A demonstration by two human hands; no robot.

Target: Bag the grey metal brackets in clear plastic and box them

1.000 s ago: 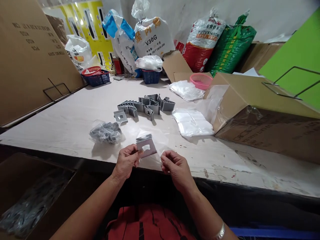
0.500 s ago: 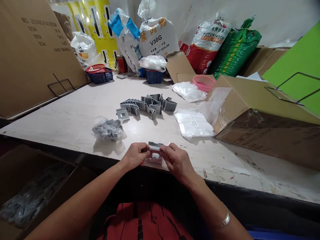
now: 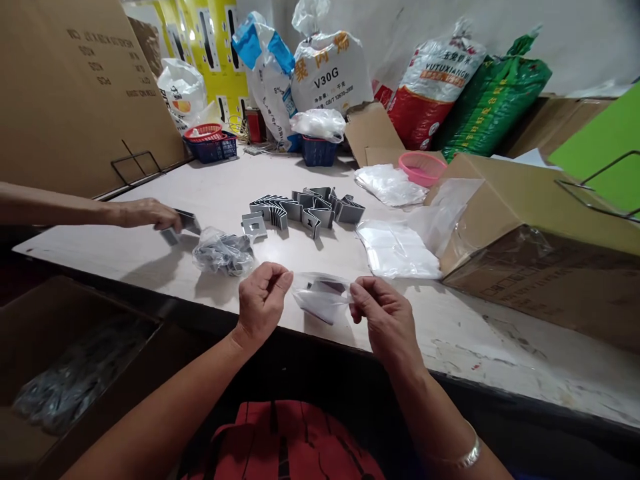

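Observation:
A clear plastic bag [image 3: 320,303] with a grey metal bracket inside is stretched between my hands at the table's front edge. My left hand [image 3: 263,300] pinches the bag's left corner. On the other side my right hand [image 3: 385,313] grips its right edge with thumb and fingers. Left of them lies a filled plastic bag [image 3: 223,252] of grey parts. Beyond it, several bent grey metal brackets [image 3: 315,207] stand in rows, and a single bracket [image 3: 255,225] sits apart. A stack of flat clear bags [image 3: 397,248] rests to the right.
Another person's hand [image 3: 150,215] holds grey brackets at the left. A cardboard box [image 3: 540,253] stands on the right, a large carton [image 3: 85,100] at the left. Baskets [image 3: 213,148] and full sacks [image 3: 330,73] line the back. Below the table, an open box [image 3: 95,360] contains bagged parts.
My hands have moved apart, and the plastic bag is now pulled wide between them with the bracket inside. Another person's hand holding brackets has entered from the left. The view has shifted slightly.

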